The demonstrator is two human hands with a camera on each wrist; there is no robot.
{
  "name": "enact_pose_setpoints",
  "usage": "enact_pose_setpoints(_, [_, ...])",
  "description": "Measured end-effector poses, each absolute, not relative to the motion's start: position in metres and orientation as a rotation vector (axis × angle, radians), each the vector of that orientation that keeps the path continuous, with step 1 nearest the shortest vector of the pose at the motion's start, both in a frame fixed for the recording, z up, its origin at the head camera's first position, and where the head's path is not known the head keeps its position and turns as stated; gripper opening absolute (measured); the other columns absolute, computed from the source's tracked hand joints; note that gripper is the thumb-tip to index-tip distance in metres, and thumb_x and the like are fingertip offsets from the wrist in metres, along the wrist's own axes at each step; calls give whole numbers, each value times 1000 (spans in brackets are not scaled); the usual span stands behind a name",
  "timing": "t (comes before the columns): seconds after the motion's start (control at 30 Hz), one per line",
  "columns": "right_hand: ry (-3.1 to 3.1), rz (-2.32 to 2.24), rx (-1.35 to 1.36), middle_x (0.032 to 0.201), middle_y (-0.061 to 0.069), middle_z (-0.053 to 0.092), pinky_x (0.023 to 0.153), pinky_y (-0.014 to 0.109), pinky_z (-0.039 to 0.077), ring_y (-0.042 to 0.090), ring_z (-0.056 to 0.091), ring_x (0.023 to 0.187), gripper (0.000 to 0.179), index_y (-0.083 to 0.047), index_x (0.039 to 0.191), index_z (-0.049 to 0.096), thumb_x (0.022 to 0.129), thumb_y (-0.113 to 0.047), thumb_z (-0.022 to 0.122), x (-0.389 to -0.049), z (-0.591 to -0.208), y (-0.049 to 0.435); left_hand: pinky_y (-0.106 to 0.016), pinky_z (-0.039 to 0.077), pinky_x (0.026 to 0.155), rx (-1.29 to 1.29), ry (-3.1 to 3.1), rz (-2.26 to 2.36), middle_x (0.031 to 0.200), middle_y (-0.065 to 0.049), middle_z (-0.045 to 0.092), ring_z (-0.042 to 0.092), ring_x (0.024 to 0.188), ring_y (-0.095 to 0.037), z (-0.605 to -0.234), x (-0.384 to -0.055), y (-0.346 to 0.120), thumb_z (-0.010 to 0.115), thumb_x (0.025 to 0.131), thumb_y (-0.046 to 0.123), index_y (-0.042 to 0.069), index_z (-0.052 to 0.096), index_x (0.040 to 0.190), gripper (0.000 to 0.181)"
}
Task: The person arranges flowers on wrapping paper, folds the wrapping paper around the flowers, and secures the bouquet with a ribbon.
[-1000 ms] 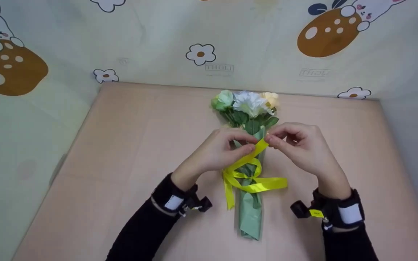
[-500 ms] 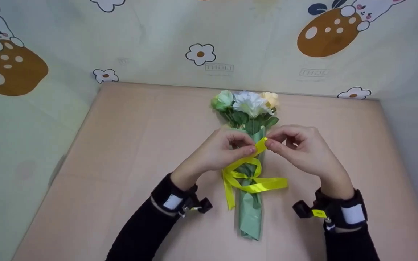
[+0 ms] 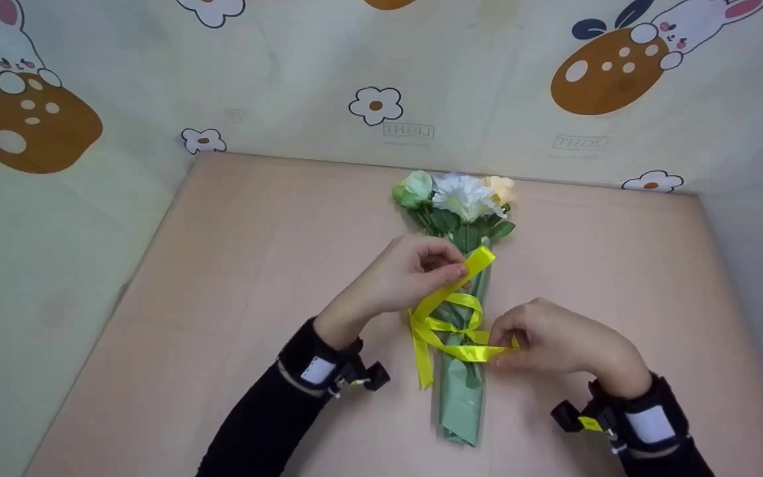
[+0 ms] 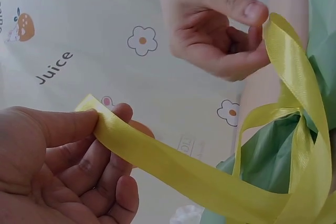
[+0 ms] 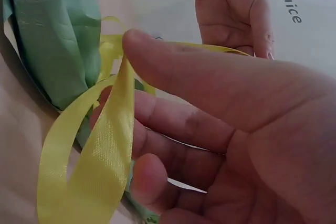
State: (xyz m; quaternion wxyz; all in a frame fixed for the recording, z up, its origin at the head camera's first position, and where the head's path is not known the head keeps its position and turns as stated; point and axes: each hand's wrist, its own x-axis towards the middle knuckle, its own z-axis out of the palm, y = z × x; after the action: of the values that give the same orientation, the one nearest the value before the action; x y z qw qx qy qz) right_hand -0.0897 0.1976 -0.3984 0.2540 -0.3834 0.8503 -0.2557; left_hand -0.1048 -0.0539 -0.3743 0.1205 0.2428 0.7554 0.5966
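Note:
A bouquet with a white flower, a pale green one and a cream one lies wrapped in green paper on the table. Yellow ribbon is tied round the wrap in a bow with a loop on top. My left hand pinches one ribbon strip between thumb and forefinger, its short tip poking past the fingers. Lower on the right, my right hand pinches the other strip, seen up close as a folded ribbon under the thumb. One ribbon tail hangs down left of the wrap.
The pinkish-beige tabletop spreads round the bouquet. Behind it rises a pale backdrop printed with rabbits, brown fruit and flowers. Each wrist carries a black strap with a small camera.
My right hand has let go of the upper ribbon strip, moved down and taken hold of the right-hand strip. My left hand keeps its pinch. The head view has shifted slightly.

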Motion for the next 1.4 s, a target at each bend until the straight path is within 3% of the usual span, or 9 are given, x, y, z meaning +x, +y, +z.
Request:
enact_pose_setpoints(0.23, [2289, -753, -987, 70, -12, 60, 52, 23, 44, 7, 51, 60, 6, -31, 87, 67, 84, -36, 64, -85, -378, 215, -29, 51, 68, 734, 2214, 1705, 84, 3, 65, 61, 75, -14, -373, -104, -53, 61, 88, 25, 19, 66, 89, 8])
enact_pose_setpoints(0.53, [2853, -755, -950, 65, -16, 53, 49, 21, 38, 5, 47, 59, 7, -34, 86, 65, 83, -40, 64, -87, -332, 241, -28, 50, 68, 688, 2198, 1682, 85, -2, 66, 61, 77, -18, -360, -98, -52, 59, 89, 17, 12, 65, 91, 9])
enact_pose_setpoints(0.73, [2874, -642, -819, 63, -14, 53, 49, 23, 39, 7, 47, 56, 19, -32, 80, 66, 82, -50, 60, -97, -347, 233, -28, 50, 68, 681, 2188, 1685, 85, 1, 65, 60, 76, -18, -360, -98, -51, 60, 89, 20, 15, 66, 91, 8])
enact_pose_setpoints(1.0, [2715, -698, -801, 68, -14, 60, 52, 25, 44, 8, 52, 59, 6, -29, 77, 67, 81, -34, 69, -109, -374, 218, -30, 50, 67, 752, 2164, 1716, 83, 2, 66, 62, 75, -16, -372, -104, -53, 60, 88, 23, 17, 66, 89, 8])
enact_pose_setpoints(1.4, [2544, -765, -918, 63, -14, 62, 44, 23, 41, 7, 49, 50, 5, -28, 76, 71, 79, -33, 71, -114, -395, 200, -30, 51, 68, 816, 2138, 1715, 83, 0, 66, 61, 75, -16, -370, -102, -53, 59, 89, 21, 15, 66, 90, 8])
